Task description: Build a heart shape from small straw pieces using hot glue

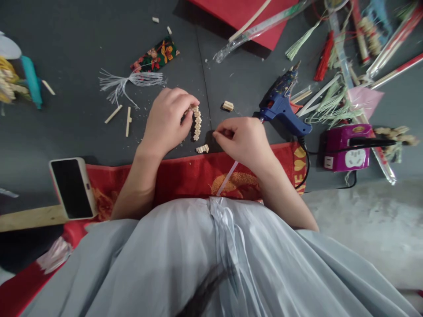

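My left hand (172, 119) pinches one end of a curved strip of small pale pieces (197, 124), whose other end hangs toward me. To its right, my right hand (244, 138) has thumb and forefinger pressed together; anything between them is too small to make out. A short cluster of pale sticks (202, 149) lies on the dark table (178, 39) between my hands. Another small cluster (228, 105) sits just beyond my right hand. The blue glue gun (280, 105) rests to the right of that hand, nozzle pointing away from me.
A red cloth (188, 176) runs along the near edge, with a phone (73, 188) at left. A purple power socket (348, 147) stands at right. Beyond my left hand lie a grey tassel (132, 80) and floral fabric (157, 56); red paper (244, 17) lies farther back.
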`<state>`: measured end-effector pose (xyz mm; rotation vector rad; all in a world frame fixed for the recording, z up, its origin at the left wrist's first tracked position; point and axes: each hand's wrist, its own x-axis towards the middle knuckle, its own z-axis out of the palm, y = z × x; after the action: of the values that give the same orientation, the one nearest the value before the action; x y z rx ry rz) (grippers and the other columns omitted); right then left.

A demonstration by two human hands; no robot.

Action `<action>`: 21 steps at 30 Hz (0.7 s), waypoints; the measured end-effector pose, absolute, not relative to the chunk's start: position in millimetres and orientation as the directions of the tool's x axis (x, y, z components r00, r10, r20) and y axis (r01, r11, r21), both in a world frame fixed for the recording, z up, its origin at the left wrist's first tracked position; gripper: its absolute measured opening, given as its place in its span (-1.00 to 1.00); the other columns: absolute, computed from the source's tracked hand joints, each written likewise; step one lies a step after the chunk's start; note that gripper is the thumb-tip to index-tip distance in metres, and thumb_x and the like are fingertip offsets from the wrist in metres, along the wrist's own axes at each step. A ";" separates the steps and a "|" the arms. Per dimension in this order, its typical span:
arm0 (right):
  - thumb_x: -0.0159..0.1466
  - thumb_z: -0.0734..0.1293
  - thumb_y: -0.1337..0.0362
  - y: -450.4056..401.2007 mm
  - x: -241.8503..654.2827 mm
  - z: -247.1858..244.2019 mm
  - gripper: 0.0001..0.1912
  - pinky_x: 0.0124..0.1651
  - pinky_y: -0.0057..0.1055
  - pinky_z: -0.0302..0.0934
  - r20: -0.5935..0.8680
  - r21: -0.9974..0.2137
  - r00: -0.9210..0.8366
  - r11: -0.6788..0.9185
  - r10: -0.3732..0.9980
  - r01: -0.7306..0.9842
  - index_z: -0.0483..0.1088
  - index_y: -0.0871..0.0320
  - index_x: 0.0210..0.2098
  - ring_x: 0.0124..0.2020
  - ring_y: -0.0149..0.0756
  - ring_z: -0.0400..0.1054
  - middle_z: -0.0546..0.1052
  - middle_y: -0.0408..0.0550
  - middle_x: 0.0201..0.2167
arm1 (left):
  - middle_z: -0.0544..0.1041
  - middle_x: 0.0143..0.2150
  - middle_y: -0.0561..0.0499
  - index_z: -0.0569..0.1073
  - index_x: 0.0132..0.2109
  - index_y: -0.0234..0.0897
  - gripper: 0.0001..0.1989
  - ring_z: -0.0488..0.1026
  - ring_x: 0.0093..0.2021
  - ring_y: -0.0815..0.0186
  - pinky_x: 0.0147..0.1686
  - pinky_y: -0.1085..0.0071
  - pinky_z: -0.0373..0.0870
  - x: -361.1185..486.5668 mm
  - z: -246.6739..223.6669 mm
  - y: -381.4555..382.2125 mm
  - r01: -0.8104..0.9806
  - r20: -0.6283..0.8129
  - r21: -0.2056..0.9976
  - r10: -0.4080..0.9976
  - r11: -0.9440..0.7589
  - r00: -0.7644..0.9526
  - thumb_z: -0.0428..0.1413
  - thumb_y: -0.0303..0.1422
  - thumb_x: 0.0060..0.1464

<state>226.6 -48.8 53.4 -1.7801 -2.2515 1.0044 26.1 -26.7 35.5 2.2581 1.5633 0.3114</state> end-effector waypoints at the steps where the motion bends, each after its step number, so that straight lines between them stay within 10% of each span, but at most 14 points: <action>1: 0.26 0.25 0.29 -48.6 230.9 52.0 -0.77 -0.31 -0.37 0.09 -0.287 -0.518 -0.272 0.090 0.919 0.850 0.56 0.15 -0.36 -0.40 -0.27 0.38 0.58 -0.03 -0.44 | 0.55 0.04 -0.05 0.50 0.00 -0.03 -0.69 0.43 0.11 0.09 0.17 0.03 0.37 26.4 35.0 -26.6 0.850 -0.032 0.425 0.934 -0.311 0.357 -0.08 -0.37 0.27; 16: 0.16 0.30 0.24 -44.5 280.9 48.1 -0.83 -0.29 -0.27 0.17 -0.072 -0.342 0.162 -0.177 0.984 0.923 0.55 0.07 -0.33 -0.41 -0.18 0.41 0.52 -0.09 -0.49 | 0.57 0.00 -0.03 0.51 -0.04 -0.04 -0.71 0.45 0.07 0.08 0.12 0.08 0.42 29.3 24.9 -24.9 0.866 -0.006 0.371 0.931 -0.336 0.364 -0.01 -0.44 0.20; 21: 0.25 0.27 0.18 -47.4 276.6 56.3 -0.75 -0.29 -0.30 0.16 -0.077 -0.348 0.037 -0.062 0.996 0.935 0.55 0.07 -0.18 -0.41 -0.20 0.40 0.53 -0.08 -0.48 | 0.55 0.01 -0.01 0.52 -0.04 0.02 -0.69 0.45 0.07 0.09 0.10 0.06 0.43 28.7 20.6 -25.1 0.865 0.003 0.378 0.935 -0.330 0.355 -0.03 -0.43 0.21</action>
<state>276.6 -47.4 56.3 -2.1059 -2.0008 0.4443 28.7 -25.1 20.6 2.3115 1.5930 0.3168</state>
